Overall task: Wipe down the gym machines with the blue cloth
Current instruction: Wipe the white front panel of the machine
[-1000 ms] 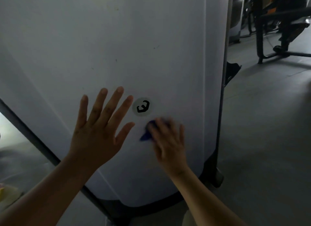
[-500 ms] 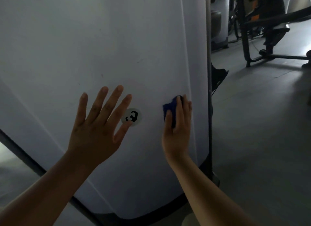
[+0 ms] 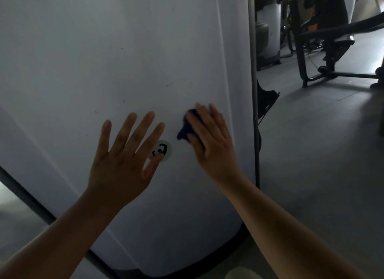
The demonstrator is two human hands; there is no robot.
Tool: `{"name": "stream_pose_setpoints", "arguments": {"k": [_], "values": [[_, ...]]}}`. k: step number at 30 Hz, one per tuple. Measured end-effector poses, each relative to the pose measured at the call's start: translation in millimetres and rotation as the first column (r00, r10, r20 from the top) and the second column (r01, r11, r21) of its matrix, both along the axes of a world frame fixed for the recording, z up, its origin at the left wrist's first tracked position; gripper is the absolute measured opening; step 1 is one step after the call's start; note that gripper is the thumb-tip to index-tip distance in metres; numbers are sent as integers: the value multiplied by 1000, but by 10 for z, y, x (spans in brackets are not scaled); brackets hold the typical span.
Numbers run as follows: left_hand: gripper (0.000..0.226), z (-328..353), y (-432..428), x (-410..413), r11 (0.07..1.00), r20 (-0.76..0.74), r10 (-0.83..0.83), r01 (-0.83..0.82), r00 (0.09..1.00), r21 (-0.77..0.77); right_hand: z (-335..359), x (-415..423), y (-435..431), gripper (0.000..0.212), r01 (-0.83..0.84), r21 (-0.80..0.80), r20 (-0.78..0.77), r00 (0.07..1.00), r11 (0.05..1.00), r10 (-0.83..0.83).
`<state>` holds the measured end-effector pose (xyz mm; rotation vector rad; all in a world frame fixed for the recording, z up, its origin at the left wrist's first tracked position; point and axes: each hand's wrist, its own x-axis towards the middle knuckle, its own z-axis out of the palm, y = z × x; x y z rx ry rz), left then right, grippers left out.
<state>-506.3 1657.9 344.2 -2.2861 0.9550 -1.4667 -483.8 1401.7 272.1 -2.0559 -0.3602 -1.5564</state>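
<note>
My right hand point(image 3: 212, 141) lies flat against the white side panel point(image 3: 104, 50) of the gym machine, fingers straight and close together, pressing the blue cloth point(image 3: 188, 126) onto the panel rather than gripping it. Most of the cloth is hidden beneath my fingers; a dark bunched edge pokes out on the thumb side. My left hand point(image 3: 122, 160) is spread wide just beside it, palm toward the same panel, holding nothing; I cannot tell whether the palm touches the surface. Its thumb overlaps the lower left of a small round sticker point(image 3: 164, 151) with a black mark, which sits just below the cloth. A thin grey post point(image 3: 252, 71) runs down the panel's right edge. Beyond it is grey floor point(image 3: 311, 154) and the black frame point(image 3: 301, 50) of another machine.
</note>
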Motion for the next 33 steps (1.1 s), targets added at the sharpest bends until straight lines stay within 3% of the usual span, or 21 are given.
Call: {"name": "stream_pose_setpoints", "arguments": {"k": [1,3,4,5,6,8,9,10,11,13,15,20,22,24,25,28,30,31,33], "values": [[70,15,-8,-16,1000,-6,-4,4,1000,-1,31,29,-66,50,17,179,-31,999,984,-11],[70,61,-41,-35,1000,-4,-8,8,1000,4,137,36,-163,53,42,611,-138,989,791,54],[70,89,-72,-41,1000,-2,-9,9,1000,5,183,23,-160,54,56,693,-174,981,719,91],[70,118,-108,-40,1000,-4,-11,12,1000,5,213,-4,-130,54,62,674,-190,978,737,91],[70,147,-144,-36,1000,-9,-16,16,1000,2,204,-22,-111,54,46,578,-175,982,815,68],[70,197,-208,-12,1000,-7,-21,21,1000,-1,153,-36,-134,55,-20,257,-96,994,966,46],[70,209,-238,2,1000,-2,-19,19,1000,0,137,-13,-203,55,-39,144,-70,996,989,50],[70,213,-263,15,1000,4,-15,14,1000,1,147,15,-277,53,-39,134,-66,997,990,48],[71,214,-282,24,1000,11,-7,7,1000,2,173,46,-344,52,-27,232,-78,996,972,46],[73,205,-300,38,1000,14,9,-9,1000,3,279,79,-451,50,3,574,-134,987,819,90],[74,190,-315,39,1000,-2,16,-16,1000,6,352,85,-464,50,41,717,-194,971,696,143],[76,160,-326,60,1000,1,13,-13,1000,-2,276,86,-523,52,-69,423,-138,980,903,140],[76,150,-324,63,1000,9,15,-15,1000,-2,296,212,-698,51,9,562,-173,979,827,107],[76,138,-330,65,1000,7,21,-21,1000,-12,342,275,-803,52,83,756,-232,962,650,147],[77,126,-337,67,1000,3,19,-19,1000,-18,346,244,-759,52,86,761,-243,957,643,160],[77,88,-361,78,999,3,16,-16,1000,-38,274,24,-519,52,-56,476,-174,972,878,156],[77,77,-380,62,999,6,24,-24,1000,-39,158,73,-566,52,-87,350,-137,980,933,142],[78,80,-389,51,999,1,28,-28,1000,-40,122,162,-632,51,-43,418,-151,982,907,116],[80,90,-399,32,998,-16,32,-32,999,-49,124,294,-755,53,52,692,-207,970,720,129]]}}
